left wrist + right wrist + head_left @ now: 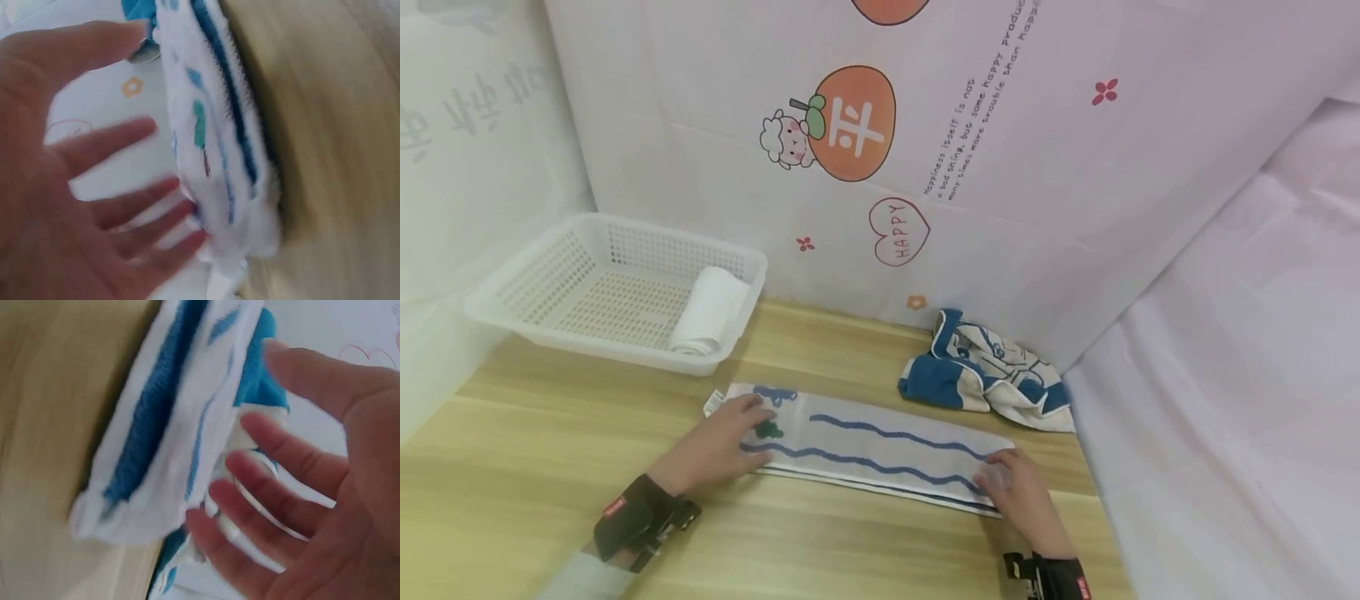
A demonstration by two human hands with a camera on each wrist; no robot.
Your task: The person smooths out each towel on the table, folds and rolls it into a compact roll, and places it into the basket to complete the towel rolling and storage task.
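Observation:
A white towel with wavy blue lines (880,446) lies folded into a long strip on the table, its layered edge toward me. My left hand (722,442) is over the strip's left end, by the green and blue motifs and a small white tag (713,403). In the left wrist view the left fingers (106,147) are spread, their tips right at the towel (206,125). At the opposite end, my right hand (1018,492) has its fingertips over the towel's edge. The right wrist view shows those fingers (275,487) apart and relaxed beside the cloth (181,425).
A white perforated basket (625,354) stands at the back left, with a rolled white towel (711,308) inside. Behind the strip, a crumpled blue and cream towel (985,371) lies against the printed curtain (1015,250). White cloth (1217,400) bounds the table (820,550) on the right.

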